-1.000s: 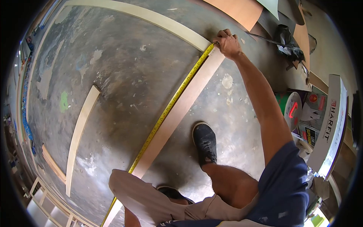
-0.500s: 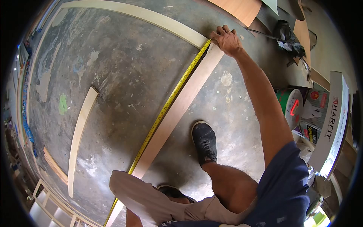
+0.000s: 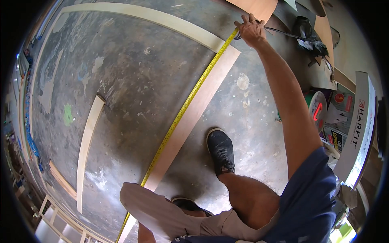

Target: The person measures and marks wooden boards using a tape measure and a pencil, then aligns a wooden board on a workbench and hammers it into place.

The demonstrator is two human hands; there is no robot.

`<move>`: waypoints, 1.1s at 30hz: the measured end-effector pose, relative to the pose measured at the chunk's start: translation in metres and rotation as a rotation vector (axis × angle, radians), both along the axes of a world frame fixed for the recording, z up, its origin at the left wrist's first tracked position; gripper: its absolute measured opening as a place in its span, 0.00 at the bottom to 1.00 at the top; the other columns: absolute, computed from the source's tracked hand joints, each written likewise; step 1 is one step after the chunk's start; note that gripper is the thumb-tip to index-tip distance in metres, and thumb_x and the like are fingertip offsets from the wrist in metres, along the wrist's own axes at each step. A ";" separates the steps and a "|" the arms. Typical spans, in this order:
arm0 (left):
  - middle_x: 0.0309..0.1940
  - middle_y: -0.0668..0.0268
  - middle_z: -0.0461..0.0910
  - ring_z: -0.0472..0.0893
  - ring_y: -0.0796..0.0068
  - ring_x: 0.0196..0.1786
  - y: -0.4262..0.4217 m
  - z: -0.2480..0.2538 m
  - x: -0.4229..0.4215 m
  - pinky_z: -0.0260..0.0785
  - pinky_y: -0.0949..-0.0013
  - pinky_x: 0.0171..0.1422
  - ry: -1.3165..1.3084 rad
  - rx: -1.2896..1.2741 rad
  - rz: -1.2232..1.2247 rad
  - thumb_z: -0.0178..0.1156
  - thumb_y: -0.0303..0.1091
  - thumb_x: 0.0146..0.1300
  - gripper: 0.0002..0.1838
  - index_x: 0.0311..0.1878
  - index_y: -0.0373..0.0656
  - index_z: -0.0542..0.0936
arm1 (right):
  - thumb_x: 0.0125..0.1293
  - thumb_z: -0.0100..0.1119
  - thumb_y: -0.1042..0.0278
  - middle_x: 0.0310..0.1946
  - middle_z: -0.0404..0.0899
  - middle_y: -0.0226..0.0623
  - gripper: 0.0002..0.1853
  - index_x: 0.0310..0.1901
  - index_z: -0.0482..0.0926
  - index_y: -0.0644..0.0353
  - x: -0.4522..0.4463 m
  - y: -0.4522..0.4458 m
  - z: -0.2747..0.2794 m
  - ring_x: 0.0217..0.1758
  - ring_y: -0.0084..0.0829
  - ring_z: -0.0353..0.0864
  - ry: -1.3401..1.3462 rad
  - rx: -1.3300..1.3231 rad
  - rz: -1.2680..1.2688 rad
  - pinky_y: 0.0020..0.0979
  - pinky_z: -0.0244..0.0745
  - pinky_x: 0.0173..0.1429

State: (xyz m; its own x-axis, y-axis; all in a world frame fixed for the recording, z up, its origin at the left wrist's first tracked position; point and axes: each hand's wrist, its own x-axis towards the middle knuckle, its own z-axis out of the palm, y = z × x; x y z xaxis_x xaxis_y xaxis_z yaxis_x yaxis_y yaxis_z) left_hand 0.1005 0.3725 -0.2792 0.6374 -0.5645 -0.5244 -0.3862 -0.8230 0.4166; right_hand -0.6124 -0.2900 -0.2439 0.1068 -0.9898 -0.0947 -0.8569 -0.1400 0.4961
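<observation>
My right hand (image 3: 251, 31) is closed on the upper end of a yellow tape measure (image 3: 187, 101), just past the far end of a long pale board (image 3: 194, 111). The tape runs diagonally along the board's left edge, passes under my bent knee and shows again at the bottom. Near my hand, a pale curved-looking strip (image 3: 162, 19) meets the board's far end. A small dark loop sits beside my fingertips. My left hand is out of view.
Shorter wood strips (image 3: 88, 150) lie on the concrete floor (image 3: 133, 85) at left. My shoe (image 3: 221, 150) is right of the board. At right are a black bag (image 3: 306, 36), a green-sided round container (image 3: 316, 107) and a long HARFIT box (image 3: 356, 129). Wooden framing (image 3: 52, 212) stands lower left.
My right hand has moved up and slightly right, away from the board's end, with the tape's end in it. The tape now reaches past the board's corner. The view has shifted slightly.
</observation>
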 end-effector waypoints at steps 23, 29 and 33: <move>0.36 0.63 0.74 0.72 0.63 0.43 0.001 0.000 0.023 0.63 0.57 0.50 0.161 0.028 0.144 0.63 0.43 0.58 0.13 0.42 0.47 0.79 | 0.71 0.51 0.53 0.59 0.70 0.35 0.14 0.46 0.84 0.46 0.031 0.038 -0.019 0.70 0.41 0.61 -0.262 0.124 0.104 0.57 0.70 0.61; 0.36 0.64 0.74 0.73 0.64 0.42 0.003 0.001 0.026 0.63 0.57 0.49 0.193 0.034 0.169 0.63 0.43 0.58 0.13 0.42 0.47 0.79 | 0.69 0.55 0.54 0.57 0.72 0.32 0.12 0.41 0.85 0.48 0.029 0.042 -0.024 0.69 0.39 0.63 -0.294 0.093 0.098 0.54 0.73 0.58; 0.36 0.64 0.74 0.73 0.64 0.42 0.005 0.002 0.028 0.63 0.58 0.49 0.208 0.032 0.191 0.63 0.43 0.58 0.13 0.42 0.47 0.79 | 0.68 0.55 0.54 0.56 0.72 0.33 0.12 0.41 0.85 0.49 0.030 0.042 -0.021 0.68 0.39 0.63 -0.306 0.090 0.103 0.53 0.74 0.58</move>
State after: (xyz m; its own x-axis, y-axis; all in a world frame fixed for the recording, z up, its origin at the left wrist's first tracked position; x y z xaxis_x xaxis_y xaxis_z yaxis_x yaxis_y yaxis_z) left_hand 0.1289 0.3780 -0.2768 0.6074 -0.4254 -0.6709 -0.1317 -0.8868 0.4431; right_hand -0.5828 -0.2481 -0.2652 0.2429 -0.9614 -0.1290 -0.9432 -0.2652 0.2001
